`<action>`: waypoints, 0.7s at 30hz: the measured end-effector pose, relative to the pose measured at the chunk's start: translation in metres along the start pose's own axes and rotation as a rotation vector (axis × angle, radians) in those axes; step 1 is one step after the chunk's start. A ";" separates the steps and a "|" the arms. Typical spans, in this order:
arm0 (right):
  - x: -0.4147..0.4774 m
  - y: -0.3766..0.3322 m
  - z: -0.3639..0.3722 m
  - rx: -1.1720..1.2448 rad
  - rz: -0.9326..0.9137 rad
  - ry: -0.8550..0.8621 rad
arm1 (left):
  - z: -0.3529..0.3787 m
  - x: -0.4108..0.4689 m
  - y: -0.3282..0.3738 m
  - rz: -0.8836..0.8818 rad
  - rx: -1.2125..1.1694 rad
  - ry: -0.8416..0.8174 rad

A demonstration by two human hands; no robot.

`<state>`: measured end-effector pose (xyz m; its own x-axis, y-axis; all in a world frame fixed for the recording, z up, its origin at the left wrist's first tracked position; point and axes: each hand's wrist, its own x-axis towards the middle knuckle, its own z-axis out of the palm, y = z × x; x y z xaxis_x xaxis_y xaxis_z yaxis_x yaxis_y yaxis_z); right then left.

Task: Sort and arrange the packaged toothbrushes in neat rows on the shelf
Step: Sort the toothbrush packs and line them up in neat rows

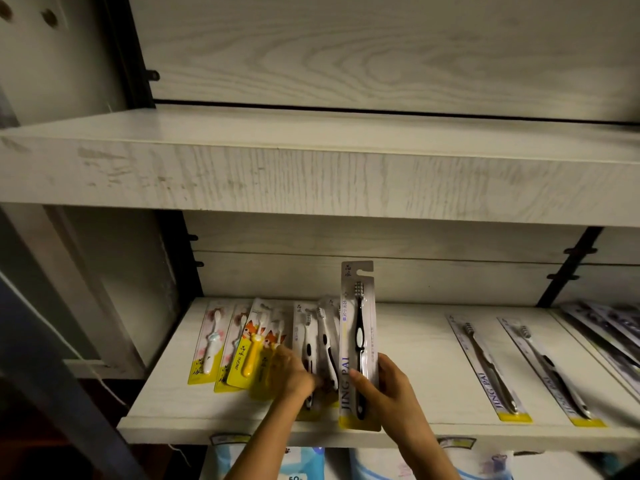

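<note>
My right hand (pixel 388 386) grips a packaged black toothbrush (pixel 358 334) marked JING PAI and holds it upright over the front of the lower shelf (pixel 415 348). My left hand (pixel 294 374) rests on a heap of overlapping packs (pixel 318 337) just left of it, fingers curled over black-and-white ones. Further left lie children's toothbrush packs (pixel 242 344) in white and yellow, fanned out and partly overlapping. Two adult packs (pixel 488 368) (pixel 550 372) lie flat and apart on the shelf's right half.
A thick empty upper shelf (pixel 311 168) overhangs the work area. More dark packs (pixel 609 327) lie at the far right of the lower shelf. Blue-and-white packets (pixel 374 462) sit on the level below. A black upright (pixel 180 251) bounds the left side.
</note>
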<state>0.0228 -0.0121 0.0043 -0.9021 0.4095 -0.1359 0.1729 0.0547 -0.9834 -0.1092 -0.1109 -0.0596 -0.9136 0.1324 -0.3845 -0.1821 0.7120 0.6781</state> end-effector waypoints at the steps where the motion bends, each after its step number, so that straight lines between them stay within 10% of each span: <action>1: 0.000 0.000 0.000 -0.004 0.001 -0.001 | 0.001 0.001 -0.003 -0.003 -0.013 -0.001; 15: -0.010 0.004 0.002 0.086 0.015 0.012 | -0.044 -0.061 -0.033 0.223 -0.941 -0.116; 21: -0.025 0.010 -0.011 0.095 0.008 0.068 | -0.038 -0.091 -0.014 0.260 -0.953 -0.228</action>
<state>0.0511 -0.0114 -0.0010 -0.8713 0.4708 -0.1388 0.1392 -0.0341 -0.9897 -0.0376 -0.1592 -0.0101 -0.8934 0.4042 -0.1962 -0.2923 -0.1914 0.9370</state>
